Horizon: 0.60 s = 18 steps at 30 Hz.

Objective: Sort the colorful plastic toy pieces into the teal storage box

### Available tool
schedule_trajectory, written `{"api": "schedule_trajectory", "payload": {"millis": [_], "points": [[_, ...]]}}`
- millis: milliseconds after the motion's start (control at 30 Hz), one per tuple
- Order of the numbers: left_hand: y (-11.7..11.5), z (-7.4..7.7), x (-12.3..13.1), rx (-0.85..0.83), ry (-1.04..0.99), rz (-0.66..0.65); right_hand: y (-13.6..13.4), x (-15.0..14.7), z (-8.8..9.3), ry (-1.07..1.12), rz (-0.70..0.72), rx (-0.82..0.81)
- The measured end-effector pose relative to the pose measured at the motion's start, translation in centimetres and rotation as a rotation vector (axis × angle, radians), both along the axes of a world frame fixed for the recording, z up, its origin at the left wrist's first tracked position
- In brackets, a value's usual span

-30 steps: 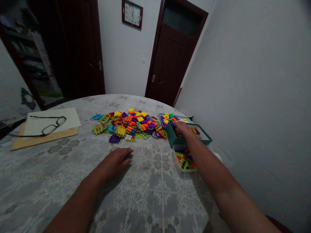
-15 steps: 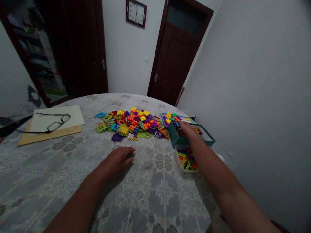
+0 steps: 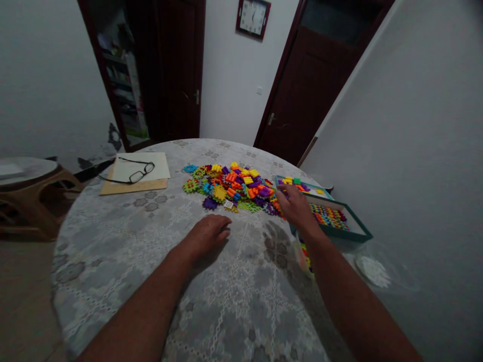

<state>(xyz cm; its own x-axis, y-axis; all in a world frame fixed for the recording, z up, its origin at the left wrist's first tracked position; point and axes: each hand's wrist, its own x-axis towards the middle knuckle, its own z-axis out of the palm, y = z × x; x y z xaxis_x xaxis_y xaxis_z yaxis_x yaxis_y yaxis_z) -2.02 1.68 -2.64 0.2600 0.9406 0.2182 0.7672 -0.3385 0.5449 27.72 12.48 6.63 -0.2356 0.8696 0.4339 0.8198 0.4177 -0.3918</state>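
My left hand (image 3: 209, 234) lies on the patterned tablecloth, fingers loosely bent and thumb apart, holding nothing. Just beyond it is a heaped pile of colourful plastic building pieces (image 3: 234, 183), some gear-shaped, others small ribbed blocks. Over the pile's right edge hovers my right hand (image 3: 296, 205), its thumb and fingers apart, with no piece visible in it. Beside that hand stands a green-edged box (image 3: 354, 223) with rows of multicoloured pieces inside. My right forearm partly hides a clear plastic tub (image 3: 302, 261) of gear pieces.
Behind the box, a shallow box lid (image 3: 311, 190) holds several loose blocks. Eyeglasses (image 3: 138, 176) rest on paper (image 3: 162, 166) at the left. A clear plastic bag (image 3: 396, 271) lies to the right near the wall. A stool (image 3: 41, 201) stands left of the table.
My right hand has come out of the box and moved left to the pile's edge. The view has turned left, revealing the stool. My left hand stays on the tablecloth.
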Motion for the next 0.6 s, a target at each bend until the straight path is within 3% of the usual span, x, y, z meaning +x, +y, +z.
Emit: {"api": "schedule_trajectory", "payload": {"millis": [100,233,400,600], "points": [[0.5,-0.5,-0.3,0.060,-0.024,0.111,1.0,-4.2,-0.6,-0.115,0.144,-0.103],[0.7,-0.6,-0.6,0.149,-0.028,0.197,6.1,-7.4,-0.3,-0.174,-0.026,-0.197],[0.5,-1.0,-0.4,0.217,-0.006,0.207,12.9,-8.1,0.5,-0.217,-0.159,-0.275],[0.2,-1.7,0.2,0.227,0.031,0.253,17.0,-7.7,0.0,-0.254,-0.187,-0.379]]}}
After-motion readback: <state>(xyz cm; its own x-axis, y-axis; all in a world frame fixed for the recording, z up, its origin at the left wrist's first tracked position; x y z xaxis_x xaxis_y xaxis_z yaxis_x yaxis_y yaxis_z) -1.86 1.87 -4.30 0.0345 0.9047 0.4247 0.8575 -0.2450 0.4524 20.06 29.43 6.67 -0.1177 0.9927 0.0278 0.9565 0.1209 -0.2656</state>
